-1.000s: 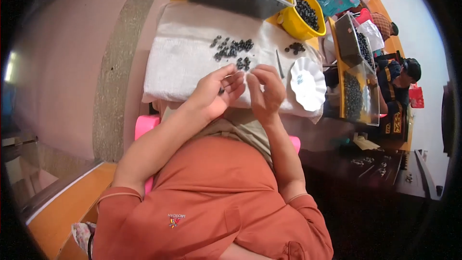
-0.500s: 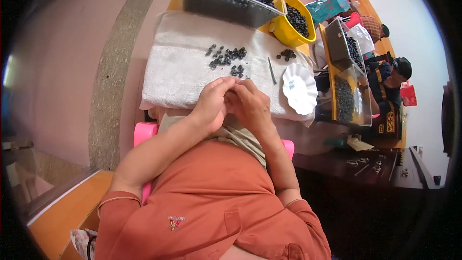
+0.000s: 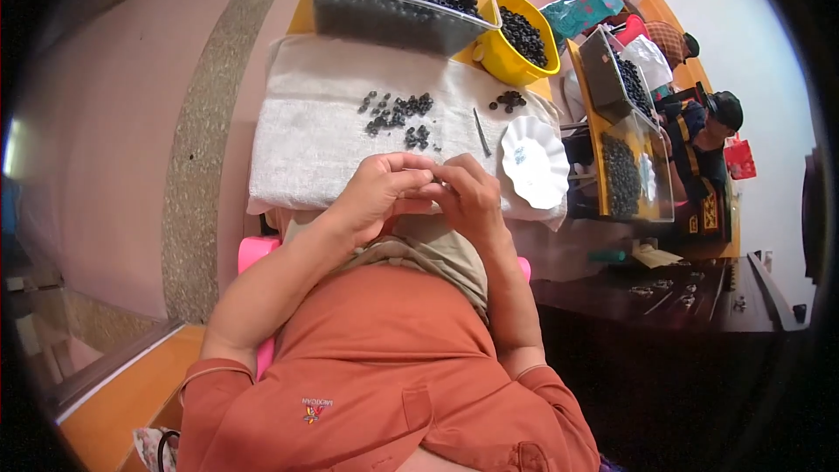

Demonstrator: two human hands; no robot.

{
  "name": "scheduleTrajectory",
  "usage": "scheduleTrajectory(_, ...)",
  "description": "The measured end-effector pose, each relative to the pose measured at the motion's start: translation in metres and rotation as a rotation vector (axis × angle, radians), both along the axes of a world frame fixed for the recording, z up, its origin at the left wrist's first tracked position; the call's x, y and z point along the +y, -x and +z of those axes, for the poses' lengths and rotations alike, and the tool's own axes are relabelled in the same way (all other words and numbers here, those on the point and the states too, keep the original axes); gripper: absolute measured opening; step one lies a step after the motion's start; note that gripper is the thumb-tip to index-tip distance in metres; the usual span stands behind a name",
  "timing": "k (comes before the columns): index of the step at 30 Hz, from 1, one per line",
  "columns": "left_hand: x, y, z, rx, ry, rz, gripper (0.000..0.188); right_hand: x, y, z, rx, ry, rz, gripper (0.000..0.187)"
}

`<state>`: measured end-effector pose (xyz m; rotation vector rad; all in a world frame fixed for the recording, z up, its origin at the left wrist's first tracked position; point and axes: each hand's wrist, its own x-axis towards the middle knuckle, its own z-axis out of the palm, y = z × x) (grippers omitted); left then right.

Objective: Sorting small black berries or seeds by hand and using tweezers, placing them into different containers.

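White cloth (image 3: 297,144) on the left, clear tub (image 3: 384,19) heaped with black pieces, loose cluster (image 3: 399,112) of them below it; left hand (image 3: 376,197) and right hand (image 3: 472,197) met at curled fingertips, couldn't tell if they gripped a piece. Slim tool (image 3: 482,133) lay untouched beside a small separate pile (image 3: 507,101), yellow bucket (image 3: 500,61) well stocked; looked early, most left. Shirt (image 3: 367,385) bore a lettered logo (image 3: 313,413), scalloped plate (image 3: 544,177) a blue mark (image 3: 521,156), unreadable.
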<state>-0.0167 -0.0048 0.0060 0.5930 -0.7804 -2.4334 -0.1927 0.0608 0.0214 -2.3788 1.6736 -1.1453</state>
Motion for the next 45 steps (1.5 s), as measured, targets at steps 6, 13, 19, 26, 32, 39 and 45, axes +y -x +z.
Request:
scheduleTrajectory(6, 0.0, -0.001, 0.003, -0.078, 0.009, -0.046, 0.02, 0.005, -0.002, 0.002, -0.217, -0.109, 0.04, 0.021)
scheduleTrajectory(13, -0.003, -0.001, -0.004, -0.058, 0.026, -0.051, 0.022, 0.006, 0.004, 0.005, -0.291, -0.14, 0.143, 0.023)
scheduleTrajectory(19, 0.001, 0.001, -0.002, -0.042, -0.005, -0.056, 0.025, 0.008, 0.004, 0.008, -0.32, -0.193, 0.201, 0.028)
scheduleTrajectory(26, 0.007, 0.005, -0.004, -0.028, -0.105, -0.013, 0.025, 0.007, 0.003, -0.002, -0.321, -0.071, 0.095, 0.027)
scheduleTrajectory(32, 0.004, 0.002, 0.005, -0.025, -0.108, -0.055, 0.02, 0.008, 0.006, 0.004, -0.36, -0.213, 0.184, 0.022)
scheduleTrajectory(39, 0.004, 0.004, 0.004, -0.076, -0.105, -0.041, 0.021, 0.007, 0.017, -0.01, -0.399, -0.186, 0.241, 0.022)
scheduleTrajectory(45, 0.008, 0.006, -0.003, -0.054, -0.035, 0.046, 0.021, 0.01, 0.004, -0.022, -0.492, -0.18, 0.131, 0.02)
